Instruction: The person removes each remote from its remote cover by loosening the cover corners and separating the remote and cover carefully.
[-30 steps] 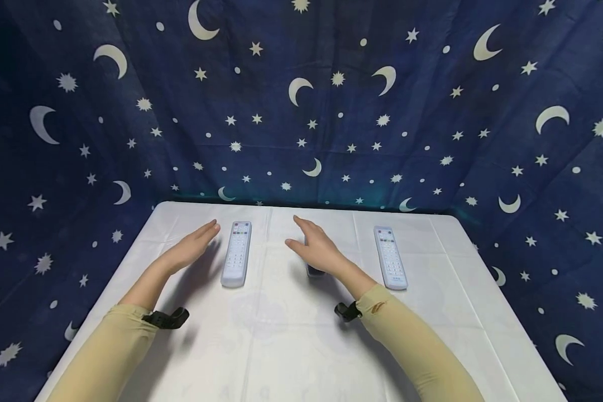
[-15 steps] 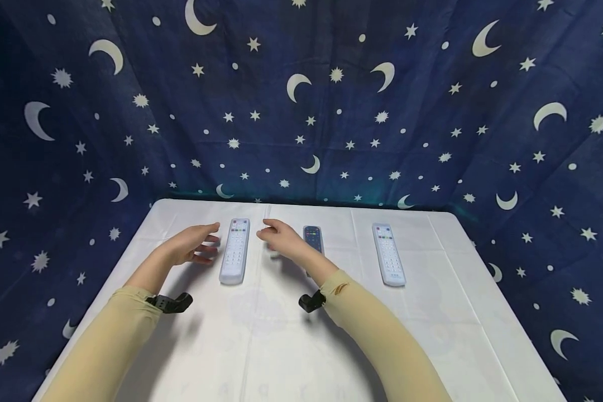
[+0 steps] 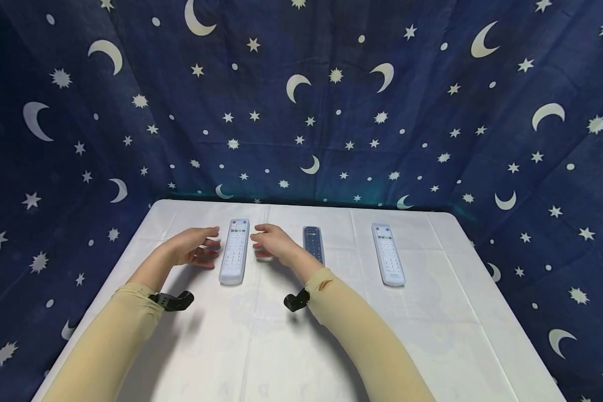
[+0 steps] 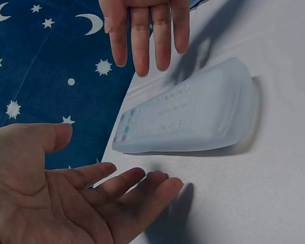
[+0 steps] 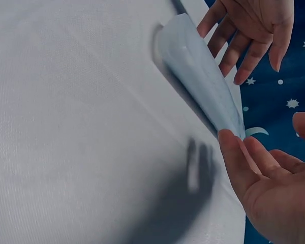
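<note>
A white remote control [image 3: 235, 251] in a pale translucent cover lies on the white table between my two hands. My left hand [image 3: 193, 247] hovers at its left side, fingers relaxed and spread, holding nothing. On its other side my right hand [image 3: 275, 242] has its fingers loosely bent toward the remote, also holding nothing. The left wrist view shows the remote [image 4: 188, 114] with a gap before the fingers of each hand. In the right wrist view, the fingertips overlap the remote's [image 5: 201, 76] far end; whether they touch cannot be told.
A dark remote [image 3: 313, 244] lies right of my right hand, its lower end hidden by my forearm. Another white remote [image 3: 388, 254] lies farther right. The table [image 3: 432, 324] ends at a dark blue curtain [image 3: 261, 100] with moons and stars.
My right hand has moved left from over the dark remote to beside the left white remote, uncovering much of the dark one. The left hand's fingers have spread and turned toward the white remote.
</note>
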